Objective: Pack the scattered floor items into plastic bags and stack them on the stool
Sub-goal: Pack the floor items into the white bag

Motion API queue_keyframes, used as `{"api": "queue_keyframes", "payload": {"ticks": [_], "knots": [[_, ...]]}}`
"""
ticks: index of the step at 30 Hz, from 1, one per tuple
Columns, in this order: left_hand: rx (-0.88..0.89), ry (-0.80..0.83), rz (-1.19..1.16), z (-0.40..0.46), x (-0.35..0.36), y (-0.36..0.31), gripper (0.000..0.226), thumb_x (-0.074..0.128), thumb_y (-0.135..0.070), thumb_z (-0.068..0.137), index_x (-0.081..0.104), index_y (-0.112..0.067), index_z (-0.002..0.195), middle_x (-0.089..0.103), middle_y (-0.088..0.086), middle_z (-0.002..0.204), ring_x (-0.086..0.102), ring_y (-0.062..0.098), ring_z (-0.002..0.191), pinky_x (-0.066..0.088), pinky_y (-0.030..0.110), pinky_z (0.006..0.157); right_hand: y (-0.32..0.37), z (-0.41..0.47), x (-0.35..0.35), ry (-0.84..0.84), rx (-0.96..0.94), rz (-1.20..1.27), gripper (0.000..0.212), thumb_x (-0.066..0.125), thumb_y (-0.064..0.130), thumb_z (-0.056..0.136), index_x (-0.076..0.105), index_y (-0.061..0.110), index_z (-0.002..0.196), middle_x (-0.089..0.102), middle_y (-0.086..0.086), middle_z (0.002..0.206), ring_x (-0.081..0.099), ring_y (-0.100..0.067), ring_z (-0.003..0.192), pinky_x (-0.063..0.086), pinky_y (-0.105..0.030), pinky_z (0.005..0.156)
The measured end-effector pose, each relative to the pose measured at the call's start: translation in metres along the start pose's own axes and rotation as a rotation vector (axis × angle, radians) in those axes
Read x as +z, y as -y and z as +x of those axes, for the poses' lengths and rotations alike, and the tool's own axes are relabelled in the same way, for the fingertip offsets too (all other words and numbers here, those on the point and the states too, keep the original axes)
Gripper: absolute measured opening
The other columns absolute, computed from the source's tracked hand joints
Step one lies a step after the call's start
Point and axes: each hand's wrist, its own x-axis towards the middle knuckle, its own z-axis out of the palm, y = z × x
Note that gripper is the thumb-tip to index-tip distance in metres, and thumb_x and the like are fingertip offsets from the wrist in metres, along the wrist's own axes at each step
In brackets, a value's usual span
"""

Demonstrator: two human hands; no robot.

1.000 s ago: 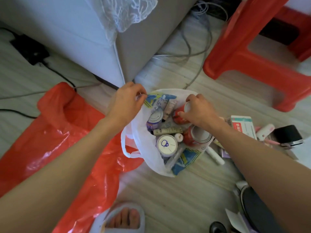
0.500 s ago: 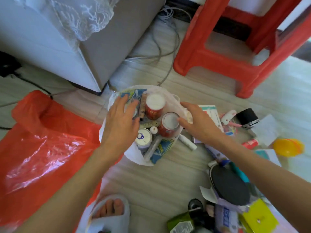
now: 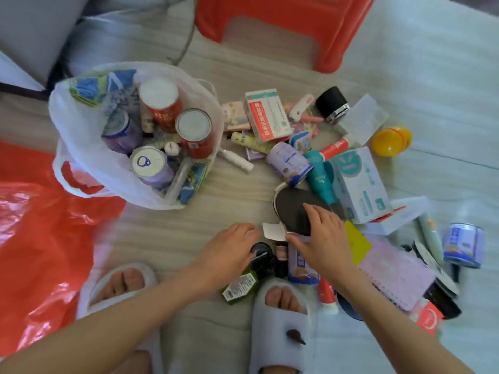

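Now that both hands are leaving the white bag [image 3: 89, 157], which is sitting open on the floor left of centre with cans standing inside, the person is reaching into the pile near the slippers. The right hand [image 3: 321, 238] is spreading loose fingers over a black oval pad [image 3: 294, 209], grip not closed on it yet. The left hand [image 3: 229, 249] is hovering open above a dark green bottle [image 3: 243, 282], holding nothing. Packing is likely moving on to the next pick; the red stool [image 3: 283, 20] is carrying no bag yet.
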Motion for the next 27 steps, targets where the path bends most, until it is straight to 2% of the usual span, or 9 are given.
{"api": "queue_keyframes", "payload": {"ticks": [3,6,9,12,15,19,22,24,27], "knots": [[-0.025,0.018,-0.053,0.019,0.004,-0.008,0.044,0.06,-0.017,0.085,0.049,-0.008,0.127,0.05,0.011,0.13,0.05,0.029,0.116,0.045,0.038,0.093,0.008,0.012,0.0,0.005,-0.029,-0.028,0.068,0.064,0.051,0.072,0.052,0.013,0.127,0.059,-0.008,0.123,0.054,-0.03,0.114,0.04,-0.046,0.095],[-0.024,-0.028,-0.095,0.032,0.007,-0.011,0.038,0.063,-0.015,0.082,0.057,-0.007,0.118,0.058,0.013,0.117,0.055,0.031,0.107,0.048,0.04,0.088,0.013,0.024,-0.003,0.049,-0.036,-0.019,0.064,0.057,0.055,0.079,0.046,0.018,0.131,0.051,-0.005,0.129,0.047,-0.027,0.12,0.038,-0.042,0.094],[-0.012,-0.037,-0.101,0.041,0.014,-0.013,0.029,0.064,-0.014,0.08,0.065,-0.006,0.108,0.063,0.013,0.106,0.058,0.031,0.098,0.05,0.039,0.082,0.006,0.027,-0.006,0.026,-0.016,0.073,0.053,0.055,0.041,0.085,0.048,0.016,0.131,0.052,-0.006,0.129,0.049,-0.027,0.116,0.042,-0.04,0.092],[0.011,-0.11,-0.112,0.048,0.013,-0.015,0.012,0.062,-0.013,0.081,0.069,-0.007,0.087,0.066,0.011,0.086,0.06,0.029,0.082,0.053,0.04,0.069,-0.004,0.022,-0.017,-0.101,0.08,0.236,0.031,0.05,0.023,0.09,0.058,0.012,0.118,0.064,-0.01,0.112,0.059,-0.029,0.099,0.045,-0.036,0.079],[-0.013,-0.182,-0.211,0.045,0.001,-0.011,0.012,0.057,-0.017,0.082,0.065,-0.009,0.087,0.065,0.006,0.086,0.059,0.021,0.083,0.046,0.034,0.073,-0.012,0.018,-0.031,-0.187,0.17,0.335,0.021,0.047,0.019,0.092,0.061,0.012,0.106,0.067,-0.01,0.095,0.061,-0.029,0.083,0.041,-0.033,0.067],[-0.044,-0.232,-0.335,0.023,-0.027,-0.003,0.024,0.049,-0.032,0.085,0.064,-0.013,0.09,0.066,-0.002,0.085,0.057,0.006,0.076,0.045,0.023,0.068,-0.002,0.018,-0.05,-0.273,0.196,0.487,0.016,0.049,0.02,0.092,0.061,0.01,0.096,0.064,-0.008,0.08,0.054,-0.021,0.069,0.037,-0.029,0.06],[-0.108,-0.36,-0.381,0.005,-0.059,0.008,0.017,0.05,-0.031,0.085,0.061,-0.018,0.087,0.062,-0.008,0.078,0.053,0.002,0.07,0.044,0.02,0.064,0.02,0.025,-0.066,-0.312,0.16,0.58,0.017,0.049,0.022,0.093,0.061,0.011,0.094,0.058,-0.002,0.074,0.052,-0.017,0.067,0.035,-0.026,0.055],[-0.219,-0.485,-0.454,-0.003,-0.084,0.016,0.006,0.055,-0.021,0.086,0.059,-0.02,0.083,0.06,-0.009,0.072,0.053,-0.001,0.067,0.04,0.012,0.061,0.039,0.034,-0.077,-0.317,0.129,0.68,0.013,0.05,0.022,0.093,0.061,0.015,0.092,0.054,0.006,0.069,0.048,-0.008,0.063,0.035,-0.015,0.055],[-0.419,-0.667,-0.668,-0.016,-0.122,0.033,0.016,0.055,-0.014,0.088,0.054,-0.026,0.077,0.057,-0.009,0.067,0.051,-0.007,0.057,0.039,0.009,0.055,0.071,0.051,-0.087,-0.286,0.1,0.845,0.008,0.052,0.02,0.092,0.058,0.02,0.086,0.05,0.016,0.067,0.047,-0.002,0.065,0.034,-0.008,0.055]]}}
